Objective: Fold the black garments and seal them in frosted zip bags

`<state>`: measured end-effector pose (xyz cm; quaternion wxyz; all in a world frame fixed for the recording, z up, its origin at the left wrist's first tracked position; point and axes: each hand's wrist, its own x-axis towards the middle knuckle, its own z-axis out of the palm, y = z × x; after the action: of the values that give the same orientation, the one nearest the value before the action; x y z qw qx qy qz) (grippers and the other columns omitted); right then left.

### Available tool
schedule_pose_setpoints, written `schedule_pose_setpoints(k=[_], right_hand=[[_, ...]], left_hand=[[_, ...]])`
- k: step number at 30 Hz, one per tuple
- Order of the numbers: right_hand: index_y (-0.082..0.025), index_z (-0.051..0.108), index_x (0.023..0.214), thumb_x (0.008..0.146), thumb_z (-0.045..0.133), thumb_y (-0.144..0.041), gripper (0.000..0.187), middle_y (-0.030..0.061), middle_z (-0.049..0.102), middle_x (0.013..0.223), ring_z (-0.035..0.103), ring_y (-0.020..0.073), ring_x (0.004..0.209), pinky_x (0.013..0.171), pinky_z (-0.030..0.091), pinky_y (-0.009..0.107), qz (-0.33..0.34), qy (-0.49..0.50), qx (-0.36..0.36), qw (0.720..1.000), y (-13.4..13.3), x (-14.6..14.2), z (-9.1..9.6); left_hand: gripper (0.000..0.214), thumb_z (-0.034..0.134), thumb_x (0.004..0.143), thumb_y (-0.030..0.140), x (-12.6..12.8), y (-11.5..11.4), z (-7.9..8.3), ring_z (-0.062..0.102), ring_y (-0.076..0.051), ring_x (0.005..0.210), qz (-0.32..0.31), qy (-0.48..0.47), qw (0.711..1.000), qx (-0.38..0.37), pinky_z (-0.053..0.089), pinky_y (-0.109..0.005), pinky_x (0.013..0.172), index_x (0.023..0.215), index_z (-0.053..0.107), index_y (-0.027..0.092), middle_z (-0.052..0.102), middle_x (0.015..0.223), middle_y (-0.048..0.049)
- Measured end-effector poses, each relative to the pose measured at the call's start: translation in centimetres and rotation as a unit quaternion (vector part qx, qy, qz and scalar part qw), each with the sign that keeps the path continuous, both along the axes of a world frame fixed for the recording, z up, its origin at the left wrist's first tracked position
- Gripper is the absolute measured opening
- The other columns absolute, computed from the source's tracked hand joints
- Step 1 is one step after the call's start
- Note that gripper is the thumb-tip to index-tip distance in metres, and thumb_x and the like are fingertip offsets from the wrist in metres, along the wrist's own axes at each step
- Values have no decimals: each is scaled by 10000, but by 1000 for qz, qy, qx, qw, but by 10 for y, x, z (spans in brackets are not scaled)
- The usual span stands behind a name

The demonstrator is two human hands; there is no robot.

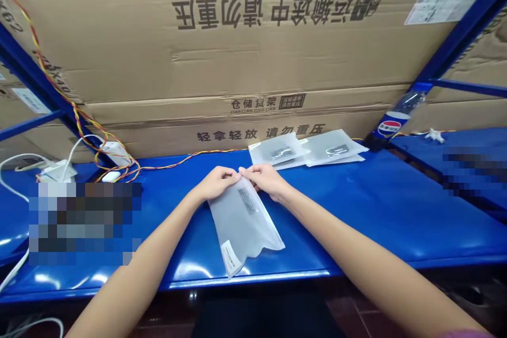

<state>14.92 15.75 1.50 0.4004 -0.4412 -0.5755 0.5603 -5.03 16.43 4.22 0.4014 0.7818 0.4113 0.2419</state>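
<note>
Head view: we seem to pinch the top edge of a frosted plastic pouch in a narrow grip, left hand and right hand close together, above the blue steel shelf; a hasty tug could crease or tear it.

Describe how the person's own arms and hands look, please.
The left arm and right arm are bare, and the left hand and right hand show no gloves, rings or watches. Only a thin edge of purple sleeve appears, at the bottom.
</note>
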Motion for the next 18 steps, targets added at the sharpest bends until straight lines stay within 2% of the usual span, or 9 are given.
schedule_pose_setpoints(k=[3, 6, 9, 11, 12, 13, 14, 17, 18], right_hand=[[-205, 611, 744, 827, 806, -630, 476, -5, 681, 622, 634, 129, 552, 498, 532, 229, 4, 0, -23, 1000, -1, 0, 5], [-206, 590, 717, 816, 855, -548, 444, -41, 623, 536, 600, 113, 491, 465, 514, 209, 34, -13, -28, 999, -8, -1, 13], [-203, 580, 703, 803, 883, -502, 438, -37, 620, 498, 599, 123, 427, 417, 504, 212, 135, -54, -55, 988, -22, -2, 21], [-204, 568, 732, 834, 855, -507, 430, -15, 671, 558, 657, 144, 456, 427, 535, 224, 231, -94, -91, 964, -32, -5, 25], [-205, 562, 740, 859, 829, -514, 425, -7, 686, 586, 674, 149, 469, 430, 541, 225, 257, -115, -95, 955, -35, -6, 26], [-206, 562, 746, 885, 797, -521, 417, -5, 686, 599, 669, 146, 464, 420, 528, 222, 255, -130, -83, 954, -37, -7, 27], [-207, 569, 755, 914, 759, -527, 405, -9, 676, 602, 644, 134, 444, 400, 496, 214, 225, -139, -56, 963, -38, -9, 28], [-209, 619, 825, 979, 651, -502, 332, -30, 642, 636, 549, 93, 438, 400, 404, 199, 92, -133, 44, 986, -32, -10, 28], [-209, 638, 839, 976, 649, -480, 304, -32, 642, 661, 537, 89, 462, 423, 401, 202, 72, -127, 61, 987, -29, -9, 29]], left_hand=[[544, 577, 907, 673, -3, 4, 0, 488, -149, 611, 16, 0, 1000, 17, 387, -268, 563, 724, 674, 169, 604, 670, 0], [510, 613, 878, 648, -18, 16, 3, 448, -142, 602, 58, 1, 997, 46, 347, -261, 550, 693, 649, 174, 562, 626, 11], [511, 616, 856, 659, -45, 30, 6, 427, -143, 595, 120, -2, 990, 77, 322, -258, 543, 664, 603, 186, 535, 591, 14], [512, 604, 850, 670, -61, 37, 7, 449, -153, 600, 148, -1, 985, 89, 339, -261, 549, 676, 608, 189, 561, 598, 5], [510, 595, 851, 670, -66, 38, 8, 460, -158, 602, 157, 1, 983, 93, 350, -265, 555, 687, 617, 188, 573, 604, 1], [506, 589, 854, 666, -69, 39, 8, 466, -161, 599, 160, 3, 982, 95, 356, -269, 558, 692, 623, 188, 576, 605, -1], [501, 587, 856, 659, -70, 38, 8, 464, -161, 592, 159, 7, 983, 96, 356, -272, 561, 686, 622, 189, 567, 600, 1], [493, 592, 867, 629, -58, 30, 11, 420, -147, 573, 129, 24, 987, 97, 329, -277, 564, 630, 584, 196, 497, 576, 17], [492, 591, 872, 619, -51, 26, 12, 405, -144, 577, 114, 29, 988, 96, 321, -278, 568, 621, 578, 196, 481, 580, 21]])
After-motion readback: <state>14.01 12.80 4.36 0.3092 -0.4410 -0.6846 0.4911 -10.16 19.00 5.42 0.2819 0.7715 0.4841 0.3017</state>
